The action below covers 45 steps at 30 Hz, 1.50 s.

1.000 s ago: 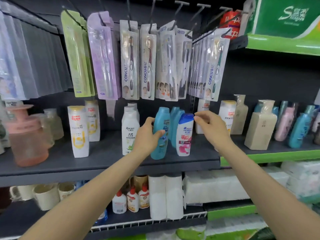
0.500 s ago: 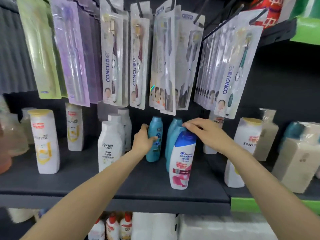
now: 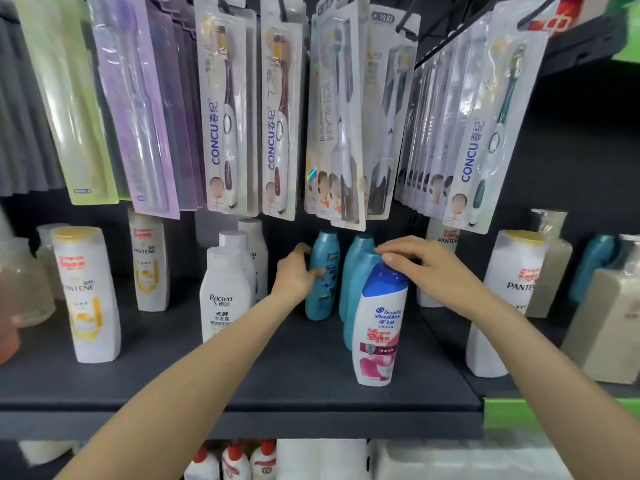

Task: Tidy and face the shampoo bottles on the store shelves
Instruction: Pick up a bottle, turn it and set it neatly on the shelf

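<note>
Your left hand (image 3: 296, 275) grips the teal bottle (image 3: 323, 271) at the back of the dark shelf (image 3: 242, 375). Your right hand (image 3: 420, 263) rests with relaxed fingers on the blue cap of the Head & Shoulders bottle (image 3: 379, 327), which stands upright near the front, just before two more teal bottles (image 3: 356, 271).

**Shampoo bottles at our hands**

We grip one teal bottle (image 3: 323, 275) in our left hand (image 3: 294, 275), upright. Just right of that grip stand two more teal bottles (image 3: 358, 271). Under our right hand (image 3: 420, 268) stands the white, blue-capped bottle (image 3: 379, 327), label forward.
</note>
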### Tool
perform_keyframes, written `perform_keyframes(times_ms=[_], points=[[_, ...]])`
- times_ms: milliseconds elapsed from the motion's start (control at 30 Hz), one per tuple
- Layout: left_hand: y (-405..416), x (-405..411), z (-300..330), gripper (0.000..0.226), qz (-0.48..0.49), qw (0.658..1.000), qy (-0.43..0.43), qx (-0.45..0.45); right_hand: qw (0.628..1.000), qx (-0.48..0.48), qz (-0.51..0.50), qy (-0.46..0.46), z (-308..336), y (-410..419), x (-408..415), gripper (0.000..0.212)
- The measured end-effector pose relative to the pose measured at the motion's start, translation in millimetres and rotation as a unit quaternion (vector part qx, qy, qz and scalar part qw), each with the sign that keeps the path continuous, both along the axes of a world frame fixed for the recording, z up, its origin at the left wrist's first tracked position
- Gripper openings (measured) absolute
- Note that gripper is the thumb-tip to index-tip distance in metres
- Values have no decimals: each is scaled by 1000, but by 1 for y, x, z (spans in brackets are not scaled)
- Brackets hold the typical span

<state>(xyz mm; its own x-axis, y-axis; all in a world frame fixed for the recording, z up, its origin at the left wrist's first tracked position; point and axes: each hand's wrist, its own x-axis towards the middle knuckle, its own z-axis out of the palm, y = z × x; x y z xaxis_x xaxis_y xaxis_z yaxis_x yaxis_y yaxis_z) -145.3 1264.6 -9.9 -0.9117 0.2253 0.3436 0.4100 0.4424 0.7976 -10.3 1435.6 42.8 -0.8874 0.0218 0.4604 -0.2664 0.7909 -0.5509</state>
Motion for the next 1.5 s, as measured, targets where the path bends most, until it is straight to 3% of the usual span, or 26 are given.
perform_keyframes(times_ms=[533,1500], points=[[18,-27,-7,31,-66,994,-50,66,998,-59,-6,-6,-5,-2,-1,24],[45,-42,-6,33,-92,992,-68,57,999,-35,-17,-1,-4,-4,1,28]])
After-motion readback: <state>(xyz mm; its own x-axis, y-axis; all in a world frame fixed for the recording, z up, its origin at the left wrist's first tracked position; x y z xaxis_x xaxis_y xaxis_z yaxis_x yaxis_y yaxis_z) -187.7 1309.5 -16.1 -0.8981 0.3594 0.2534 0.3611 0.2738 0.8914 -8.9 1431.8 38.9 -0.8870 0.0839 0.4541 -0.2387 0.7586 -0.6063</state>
